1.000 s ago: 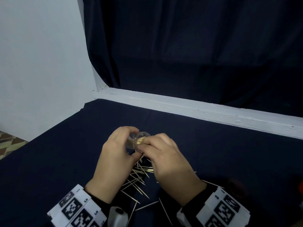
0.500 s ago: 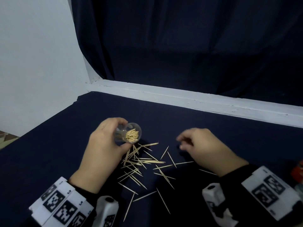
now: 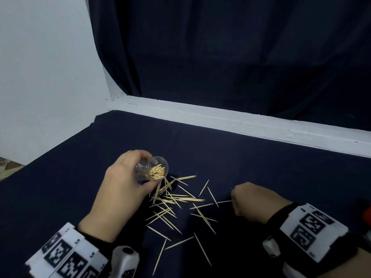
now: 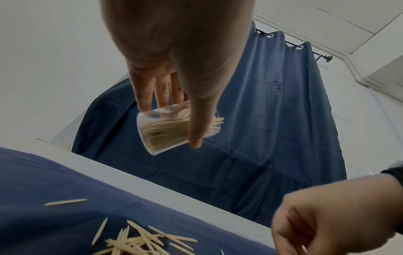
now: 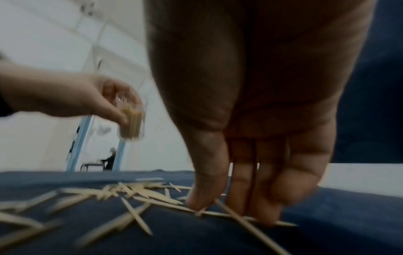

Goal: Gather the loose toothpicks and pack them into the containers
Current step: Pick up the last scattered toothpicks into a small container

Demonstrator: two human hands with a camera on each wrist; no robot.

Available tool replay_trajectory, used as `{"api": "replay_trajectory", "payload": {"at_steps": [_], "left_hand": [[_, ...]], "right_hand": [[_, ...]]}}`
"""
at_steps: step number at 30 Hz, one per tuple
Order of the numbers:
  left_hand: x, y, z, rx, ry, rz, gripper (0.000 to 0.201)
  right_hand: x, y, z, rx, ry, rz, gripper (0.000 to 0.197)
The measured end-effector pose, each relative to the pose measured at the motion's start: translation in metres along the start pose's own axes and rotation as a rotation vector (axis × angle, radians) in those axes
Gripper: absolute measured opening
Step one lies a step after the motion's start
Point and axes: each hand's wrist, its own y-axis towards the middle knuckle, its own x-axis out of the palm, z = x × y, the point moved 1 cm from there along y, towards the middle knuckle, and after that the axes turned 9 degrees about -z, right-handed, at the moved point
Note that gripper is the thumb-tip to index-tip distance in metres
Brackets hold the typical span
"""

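My left hand (image 3: 122, 185) grips a clear plastic container (image 3: 151, 170) tilted on its side above the dark cloth, mouth toward me, packed with toothpicks; it also shows in the left wrist view as the container (image 4: 174, 127). Several loose toothpicks (image 3: 176, 199) lie scattered below and to the right of it. My right hand (image 3: 251, 201) is down at the pile's right edge. In the right wrist view its thumb and fingertips (image 5: 261, 219) pinch at a toothpick (image 5: 218, 213) lying flat on the cloth.
A dark blue cloth (image 3: 261, 167) covers the table. A white ledge (image 3: 241, 121) runs along the back with a dark curtain (image 3: 220, 57) above it. A red object (image 3: 368, 216) peeks in at the right edge. The cloth's left edge drops off near the floor.
My right hand left the container's mouth, swung right and came down onto the toothpicks at the pile's right edge. The left hand kept holding the container, moving slightly left.
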Motion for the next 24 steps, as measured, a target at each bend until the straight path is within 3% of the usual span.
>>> {"api": "replay_trajectory", "payload": {"at_steps": [3, 6, 9, 11, 13, 18, 24], "left_hand": [[0.000, 0.000, 0.001, 0.003, 0.003, -0.004, 0.049], [-0.001, 0.000, 0.000, -0.009, -0.007, 0.001, 0.049], [0.000, -0.001, -0.002, -0.018, -0.003, -0.001, 0.050], [0.000, -0.001, -0.002, -0.009, 0.000, -0.003, 0.049], [0.001, -0.001, -0.002, -0.004, -0.001, -0.006, 0.047], [0.002, 0.000, -0.002, -0.001, -0.005, -0.006, 0.051], [0.003, 0.001, -0.002, 0.005, 0.002, -0.023, 0.052]], "right_hand": [[-0.004, 0.003, -0.017, -0.102, 0.147, 0.078, 0.023], [-0.006, 0.010, -0.019, -0.108, 0.048, 0.185, 0.033], [-0.007, 0.015, -0.015, -0.028, -0.029, 0.032, 0.040], [-0.007, 0.014, -0.015, -0.049, -0.025, -0.019, 0.031], [-0.002, 0.010, -0.016, -0.111, -0.035, 0.022, 0.018], [0.008, 0.006, -0.026, -0.176, -0.190, -0.002, 0.025], [-0.003, 0.004, -0.036, -0.226, -0.063, 0.050, 0.011]]}}
